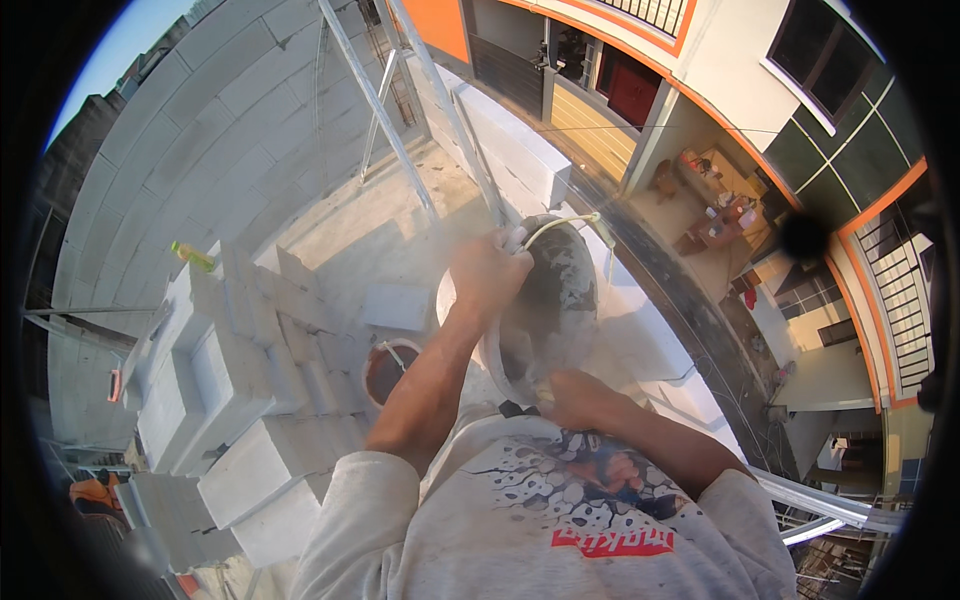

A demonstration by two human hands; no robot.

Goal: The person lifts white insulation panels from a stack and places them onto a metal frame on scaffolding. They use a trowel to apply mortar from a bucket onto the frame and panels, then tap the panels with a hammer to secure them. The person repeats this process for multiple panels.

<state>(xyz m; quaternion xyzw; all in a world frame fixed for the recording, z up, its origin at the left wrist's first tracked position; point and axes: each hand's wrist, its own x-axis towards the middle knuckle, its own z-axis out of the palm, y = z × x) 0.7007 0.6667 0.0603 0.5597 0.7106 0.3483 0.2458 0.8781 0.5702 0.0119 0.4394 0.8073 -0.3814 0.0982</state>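
In front of my chest stands a round bucket, its inside coated with grey mortar. A pale yellow-green handle arches over its far side. My left hand is closed at the bucket's far left rim, close to one end of that handle. My right hand is closed low at the bucket's near side, and what its fingers hold is hidden. Both hands look slightly blurred. A smaller dark reddish bucket with a pale handle sits left of my left forearm.
Stacked light-grey blocks rise on the left, with a yellow-green object on top. Metal scaffold poles slant beyond my hands. A low block wall borders the right side, above a lane and a house. A tall block wall curves behind.
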